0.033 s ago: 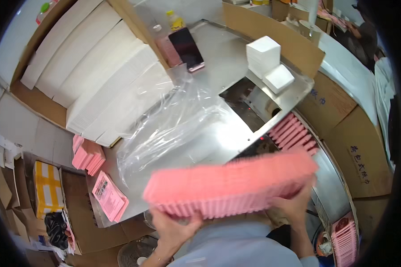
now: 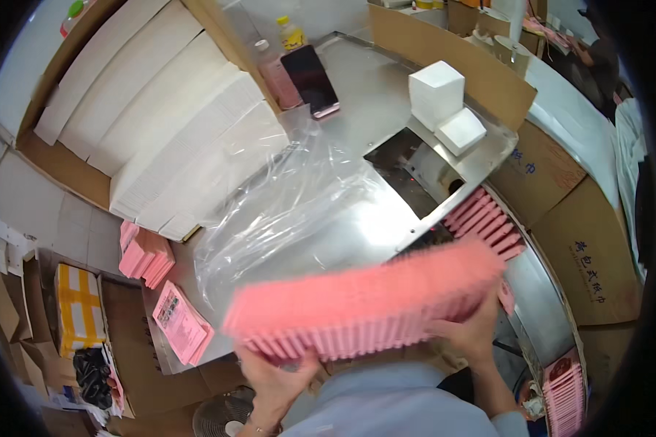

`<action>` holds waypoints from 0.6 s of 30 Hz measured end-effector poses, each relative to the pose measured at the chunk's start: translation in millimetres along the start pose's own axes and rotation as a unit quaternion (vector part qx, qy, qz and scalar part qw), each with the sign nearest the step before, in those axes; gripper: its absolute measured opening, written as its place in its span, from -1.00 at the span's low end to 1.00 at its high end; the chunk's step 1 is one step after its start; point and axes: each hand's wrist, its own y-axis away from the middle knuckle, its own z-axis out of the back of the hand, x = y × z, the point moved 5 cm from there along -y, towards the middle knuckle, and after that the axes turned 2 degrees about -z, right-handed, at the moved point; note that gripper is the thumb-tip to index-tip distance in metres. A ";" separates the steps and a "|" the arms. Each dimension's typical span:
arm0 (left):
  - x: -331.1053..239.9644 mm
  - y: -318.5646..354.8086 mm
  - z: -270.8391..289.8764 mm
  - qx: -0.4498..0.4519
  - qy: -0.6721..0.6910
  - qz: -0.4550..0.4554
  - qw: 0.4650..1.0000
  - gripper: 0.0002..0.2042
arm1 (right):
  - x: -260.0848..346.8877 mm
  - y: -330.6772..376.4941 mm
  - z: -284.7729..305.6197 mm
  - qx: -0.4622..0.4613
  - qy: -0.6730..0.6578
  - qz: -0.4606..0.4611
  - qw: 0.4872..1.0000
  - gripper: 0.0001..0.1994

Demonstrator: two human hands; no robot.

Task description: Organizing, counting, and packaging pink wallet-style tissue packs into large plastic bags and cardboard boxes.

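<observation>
Both ends of the row of pink packets (image 2: 364, 298) had shifted slightly toward nine o'clock since the earlier frame, the right end tipping up and the left end down. The row was held before the person's torso (image 2: 375, 404), over the near side of the metal tabletop (image 2: 361, 76); its long axis ran from just under nine o'clock to just above three. Left hand (image 2: 280, 382) and right hand (image 2: 470, 331) both touched it, neither being nearer: each gripped its own end, with the packets clasped between them. From the left hand the row's middle lay toward one o'clock; from the right, toward ten.

Count, bearings taken from the row: one row held, its packets too blurred to number; one pink packet (image 2: 506, 297) just beyond the right hand, at three; one chute group (image 2: 485, 222) of pink packets at two; one opening (image 2: 415, 171) and two white stacks (image 2: 436, 95) at one; one phone (image 2: 311, 80), one pink bottle (image 2: 278, 76) and one yellow bottle (image 2: 291, 36) at eleven; one clear film (image 2: 270, 218) and one carton (image 2: 69, 175) of white paper at ten; two pink bundles (image 2: 182, 324) at nine.
</observation>
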 end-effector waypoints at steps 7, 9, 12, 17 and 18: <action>28.9 -55.7 79.0 -0.045 -0.087 0.036 0.995 -0.19 | 77.4 -95.4 -121.0 0.220 0.203 0.067 0.952 0.02; 48.3 -87.8 81.5 0.025 -0.017 0.104 0.994 -0.16 | 64.1 -127.8 -140.9 0.274 0.223 0.034 0.935 -0.01; 51.9 -123.5 84.1 0.076 -0.011 0.100 0.992 -0.21 | 72.1 -171.3 -165.9 0.364 0.237 -0.046 0.900 -0.10; 54.8 -150.8 81.8 0.079 0.014 0.102 0.992 -0.31 | 63.8 -191.7 -196.8 0.395 0.284 -0.065 0.871 -0.10; 47.1 -152.9 81.7 0.057 -0.073 0.024 0.995 -0.30 | 68.1 -191.5 -200.1 0.335 0.331 -0.026 0.882 -0.02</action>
